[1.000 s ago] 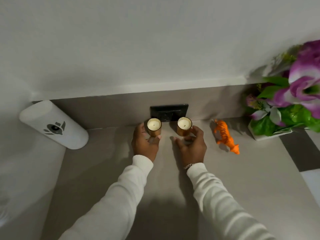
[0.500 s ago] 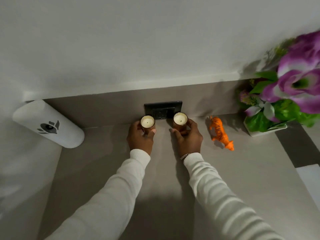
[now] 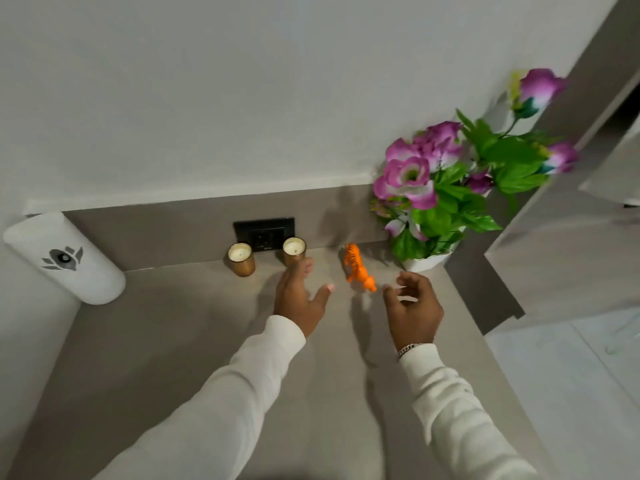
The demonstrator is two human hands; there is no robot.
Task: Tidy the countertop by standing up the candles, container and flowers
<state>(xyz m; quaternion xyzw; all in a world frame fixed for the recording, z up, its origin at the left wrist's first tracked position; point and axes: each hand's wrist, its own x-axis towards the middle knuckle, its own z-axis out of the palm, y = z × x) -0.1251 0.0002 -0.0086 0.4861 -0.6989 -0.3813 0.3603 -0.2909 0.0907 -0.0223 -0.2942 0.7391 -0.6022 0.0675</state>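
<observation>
Two gold candle jars stand upright by the back wall: the left candle (image 3: 241, 259) and the right candle (image 3: 294, 249). A white cylindrical container (image 3: 65, 259) with a grey emblem stands at the far left corner. Purple flowers (image 3: 438, 188) in a white pot stand at the back right. My left hand (image 3: 301, 294) hovers open just in front of the right candle, holding nothing. My right hand (image 3: 412, 306) is open with curled fingers, right of an orange toy tiger (image 3: 358, 268) and in front of the flower pot.
A black wall socket (image 3: 265, 233) sits behind the candles. The grey countertop (image 3: 207, 341) ends at the right in a stepped edge, with pale floor tiles (image 3: 571, 375) below. A wall borders the left side.
Both hands have let go of the candles and moved right. The left hand is now beside the right candle, the right hand near the tiger. The view has swung right.
</observation>
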